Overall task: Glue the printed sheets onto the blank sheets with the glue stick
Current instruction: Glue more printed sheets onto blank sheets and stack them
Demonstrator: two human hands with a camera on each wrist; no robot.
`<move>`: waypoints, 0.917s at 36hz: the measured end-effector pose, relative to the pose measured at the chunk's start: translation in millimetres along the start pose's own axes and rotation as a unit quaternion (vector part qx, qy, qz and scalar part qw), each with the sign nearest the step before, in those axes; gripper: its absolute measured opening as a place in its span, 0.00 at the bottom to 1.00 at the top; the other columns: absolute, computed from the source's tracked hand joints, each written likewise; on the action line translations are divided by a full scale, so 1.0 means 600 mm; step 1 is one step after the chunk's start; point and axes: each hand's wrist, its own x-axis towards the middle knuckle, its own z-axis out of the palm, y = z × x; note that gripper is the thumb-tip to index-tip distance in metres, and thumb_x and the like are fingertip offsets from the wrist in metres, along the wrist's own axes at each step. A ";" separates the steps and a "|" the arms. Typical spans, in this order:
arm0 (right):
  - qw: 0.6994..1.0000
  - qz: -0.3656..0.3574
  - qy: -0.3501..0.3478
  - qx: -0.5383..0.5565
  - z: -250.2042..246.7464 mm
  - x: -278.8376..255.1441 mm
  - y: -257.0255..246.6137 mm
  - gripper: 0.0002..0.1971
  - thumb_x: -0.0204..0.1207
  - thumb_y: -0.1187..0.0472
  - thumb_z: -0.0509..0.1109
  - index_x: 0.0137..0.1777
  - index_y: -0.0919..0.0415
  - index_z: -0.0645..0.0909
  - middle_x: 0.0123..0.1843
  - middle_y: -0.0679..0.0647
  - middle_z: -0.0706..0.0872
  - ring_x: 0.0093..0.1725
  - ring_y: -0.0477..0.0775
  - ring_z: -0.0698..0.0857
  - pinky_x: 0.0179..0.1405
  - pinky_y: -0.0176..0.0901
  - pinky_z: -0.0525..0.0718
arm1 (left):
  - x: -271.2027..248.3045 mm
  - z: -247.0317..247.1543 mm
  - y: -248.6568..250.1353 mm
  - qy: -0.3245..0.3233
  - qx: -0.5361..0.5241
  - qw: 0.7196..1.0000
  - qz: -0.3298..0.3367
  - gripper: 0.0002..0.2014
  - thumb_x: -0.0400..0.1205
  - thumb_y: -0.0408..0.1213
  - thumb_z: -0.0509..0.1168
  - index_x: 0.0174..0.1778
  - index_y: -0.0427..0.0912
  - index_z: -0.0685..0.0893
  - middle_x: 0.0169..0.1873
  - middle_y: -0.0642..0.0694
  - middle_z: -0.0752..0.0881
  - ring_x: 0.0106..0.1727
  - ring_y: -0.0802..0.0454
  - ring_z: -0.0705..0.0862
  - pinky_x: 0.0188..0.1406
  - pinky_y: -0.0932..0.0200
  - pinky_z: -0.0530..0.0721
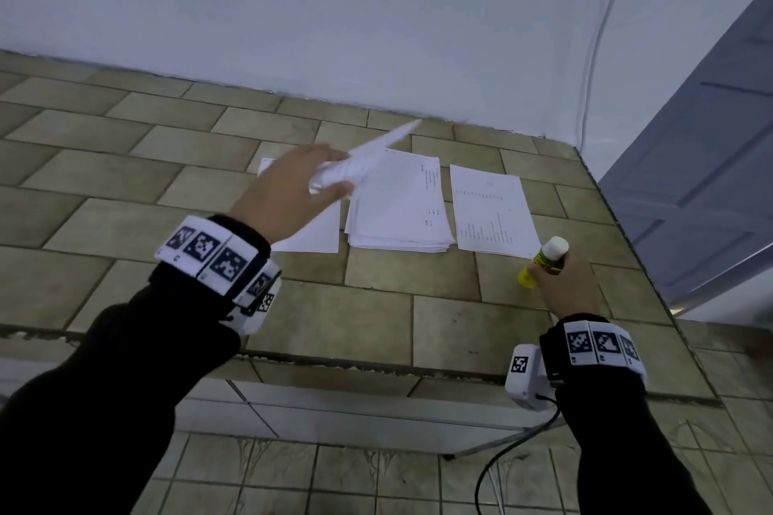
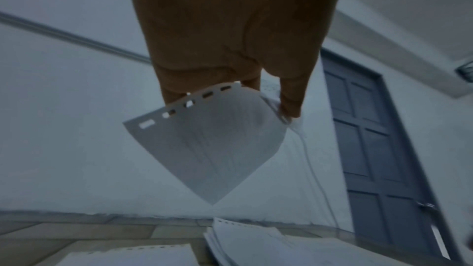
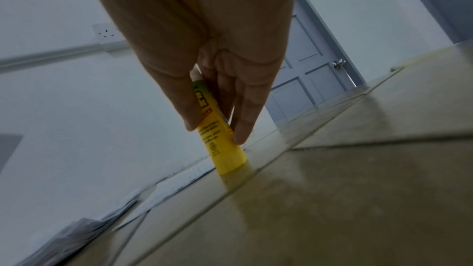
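1. The left hand (image 1: 288,190) is raised above the tiled, tan-coloured surface (image 1: 167,188). Its thumb and fingers pinch one white paper sheet with a row of punched slots along one edge (image 2: 207,145).
2. In the head view this held sheet is clear of the surface and extends from the hand toward 1 o'clock. It passes over the upper corner of the stack described in item 4.
3. A single blank white sheet (image 1: 311,238) lies flat on the surface beneath the left hand and is partly hidden by it.
4. A thick stack of white printed sheets (image 1: 397,201) lies just beside the blank sheet, at its 3 o'clock side.
5. One separate white printed sheet (image 1: 491,213) lies flat at 3 o'clock from the stack, near it but apart.
6. The right hand (image 1: 569,284) grips a yellow glue stick with a white cap (image 1: 543,259). Thumb and fingers wrap its barrel.
7. The glue stick stands tilted, cap uppermost. In the right wrist view its yellow base touches the surface. It sits just beside the near right corner of the separate printed sheet.
8. A grey-blue panelled door (image 1: 702,163) stands at 3 o'clock from the surface. A white wall (image 1: 334,13) borders the surface at 12 o'clock.
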 end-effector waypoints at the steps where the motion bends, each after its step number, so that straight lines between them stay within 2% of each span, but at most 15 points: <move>1: 1.000 0.001 -0.002 -0.001 0.000 0.001 0.001 0.21 0.77 0.64 0.72 0.68 0.70 0.75 0.62 0.67 0.82 0.60 0.67 0.81 0.49 0.47 0.73 | -0.011 0.007 0.007 -0.033 -0.005 0.999 0.009 0.20 0.84 0.56 0.64 0.68 0.53 0.80 0.68 0.51 0.81 0.68 0.52 0.78 0.69 0.45 0.76; 4: 1.000 0.002 -0.004 -0.007 0.000 0.004 0.004 0.19 0.75 0.66 0.72 0.65 0.71 0.76 0.59 0.68 0.83 0.57 0.67 0.81 0.47 0.47 0.72 | -0.036 0.037 0.016 -0.141 0.013 0.988 0.053 0.25 0.80 0.65 0.60 0.71 0.61 0.77 0.78 0.53 0.73 0.79 0.55 0.67 0.80 0.48 0.63; 6: 1.000 -0.002 -0.009 -0.011 -0.001 0.002 0.004 0.20 0.74 0.68 0.72 0.65 0.71 0.76 0.59 0.67 0.83 0.57 0.67 0.81 0.47 0.46 0.73 | -0.054 0.057 0.027 -0.217 0.032 0.974 0.060 0.26 0.82 0.60 0.63 0.76 0.56 0.75 0.79 0.52 0.71 0.81 0.54 0.63 0.79 0.58 0.57; 8: 1.000 -0.006 -0.014 -0.009 -0.001 -0.001 0.003 0.20 0.74 0.69 0.73 0.65 0.72 0.75 0.60 0.67 0.83 0.59 0.66 0.81 0.47 0.45 0.72 | -0.073 0.076 0.028 -0.281 0.055 0.956 0.066 0.27 0.82 0.58 0.64 0.77 0.54 0.74 0.80 0.51 0.70 0.83 0.53 0.60 0.79 0.56 0.55; 10: 1.000 -0.012 -0.016 -0.015 -0.001 -0.003 0.002 0.20 0.74 0.69 0.73 0.65 0.72 0.76 0.60 0.68 0.83 0.58 0.66 0.81 0.46 0.45 0.71 | -0.088 0.095 0.022 -0.331 0.087 0.937 0.075 0.28 0.82 0.62 0.62 0.78 0.57 0.73 0.82 0.50 0.67 0.84 0.52 0.57 0.82 0.52 0.53; 13: 0.999 -0.020 -0.024 -0.015 0.001 -0.001 0.000 0.23 0.74 0.67 0.74 0.68 0.69 0.76 0.61 0.66 0.84 0.58 0.64 0.82 0.47 0.44 0.72 | -0.105 0.116 0.008 -0.378 0.146 0.911 0.071 0.30 0.80 0.66 0.60 0.78 0.63 0.70 0.85 0.52 0.58 0.86 0.53 0.47 0.83 0.46 0.43; 15: 0.999 -0.027 -0.031 -0.010 0.001 -0.001 0.000 0.25 0.74 0.68 0.74 0.71 0.67 0.76 0.61 0.64 0.84 0.59 0.63 0.82 0.47 0.43 0.72 | -0.116 0.125 0.000 -0.389 0.168 0.903 0.077 0.29 0.80 0.65 0.61 0.78 0.66 0.67 0.86 0.54 0.53 0.86 0.55 0.39 0.82 0.42 0.37; 17: 0.999 -0.035 -0.035 -0.006 0.002 -0.003 0.001 0.24 0.74 0.68 0.74 0.70 0.67 0.76 0.60 0.65 0.84 0.54 0.61 0.81 0.47 0.43 0.71 | -0.124 0.129 -0.007 -0.396 0.187 0.895 0.088 0.29 0.82 0.61 0.62 0.80 0.67 0.64 0.86 0.54 0.48 0.85 0.55 0.34 0.81 0.40 0.33; 20: 0.998 -0.040 -0.052 -0.007 0.005 -0.003 0.004 0.22 0.73 0.68 0.74 0.68 0.67 0.77 0.55 0.63 0.84 0.50 0.56 0.79 0.47 0.44 0.73 | -0.130 0.127 -0.013 -0.404 0.203 0.887 0.097 0.31 0.83 0.55 0.61 0.82 0.65 0.59 0.86 0.51 0.42 0.84 0.52 0.31 0.82 0.36 0.33; 23: 0.997 -0.044 -0.065 0.000 0.008 -0.003 0.004 0.23 0.73 0.67 0.74 0.69 0.65 0.78 0.59 0.62 0.85 0.55 0.60 0.83 0.52 0.48 0.78 | -0.133 0.123 -0.017 -0.411 0.207 0.882 0.102 0.33 0.83 0.49 0.62 0.83 0.65 0.57 0.86 0.50 0.39 0.83 0.53 0.28 0.82 0.37 0.32; 25: 0.996 -0.050 -0.067 -0.009 0.009 -0.003 0.005 0.24 0.74 0.66 0.75 0.70 0.63 0.78 0.60 0.61 0.85 0.56 0.59 0.83 0.53 0.46 0.77 | -0.133 0.121 -0.018 -0.415 0.201 0.882 0.095 0.34 0.82 0.45 0.62 0.83 0.65 0.56 0.86 0.51 0.38 0.82 0.55 0.27 0.82 0.40 0.31; 27: 0.996 -0.054 -0.069 -0.018 0.010 -0.004 0.007 0.24 0.74 0.65 0.75 0.70 0.62 0.78 0.60 0.61 0.85 0.56 0.59 0.83 0.51 0.44 0.75 | -0.134 0.119 -0.020 -0.412 0.179 0.890 0.082 0.34 0.81 0.45 0.61 0.83 0.65 0.57 0.85 0.53 0.38 0.81 0.57 0.27 0.82 0.42 0.31; 30: 0.996 -0.060 -0.070 -0.013 0.009 -0.005 0.007 0.25 0.74 0.65 0.75 0.71 0.64 0.77 0.62 0.62 0.85 0.59 0.60 0.83 0.53 0.43 0.75 | -0.135 0.115 -0.023 -0.373 0.129 0.917 0.059 0.35 0.76 0.50 0.54 0.83 0.63 0.57 0.86 0.53 0.41 0.80 0.61 0.29 0.82 0.48 0.32; 33: 0.996 -0.059 -0.074 -0.004 0.008 -0.005 0.005 0.25 0.75 0.66 0.74 0.72 0.65 0.76 0.64 0.62 0.84 0.61 0.61 0.83 0.55 0.44 0.76 | -0.132 0.108 -0.021 -0.314 0.109 0.943 0.006 0.32 0.83 0.57 0.51 0.85 0.57 0.54 0.86 0.52 0.46 0.82 0.63 0.37 0.82 0.55 0.36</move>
